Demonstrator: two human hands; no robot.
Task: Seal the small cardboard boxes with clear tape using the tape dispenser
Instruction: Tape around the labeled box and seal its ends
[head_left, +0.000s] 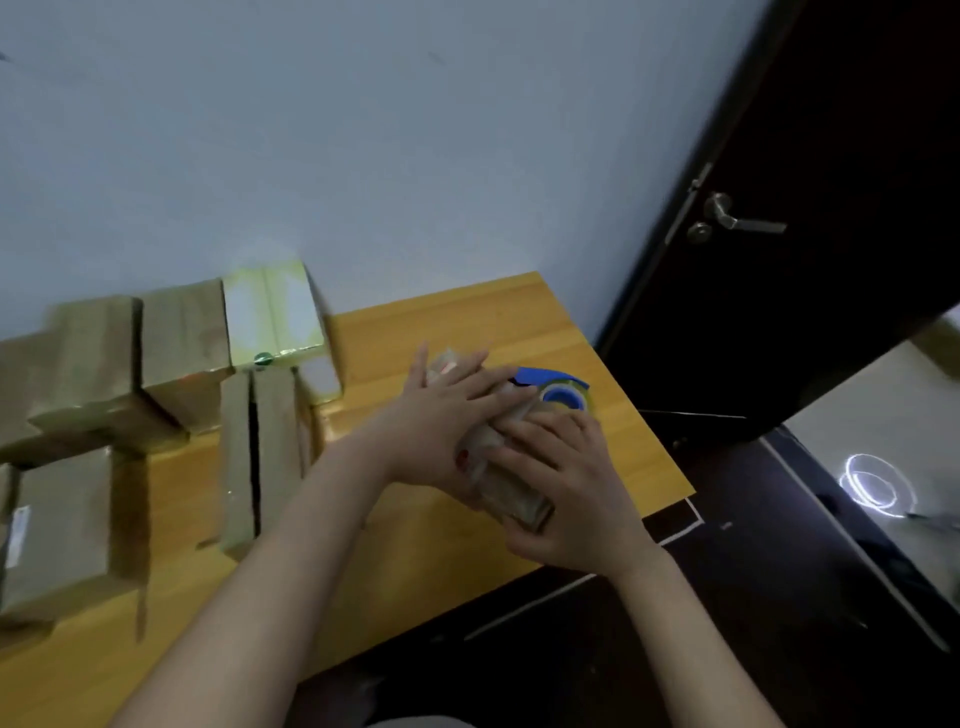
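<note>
On the head view, a small cardboard box (522, 506) is caught between both hands over the right part of the wooden table (467, 322); whether it rests on the wood cannot be told. The left hand (441, 410) is laid flat across its top, fingers straight and spread. The right hand (563, 491) is wrapped round its near side, fingers curled on it. Just beyond, the blue tape dispenser (558, 392) is seen. More boxes (83, 374) are crowded at the left.
</note>
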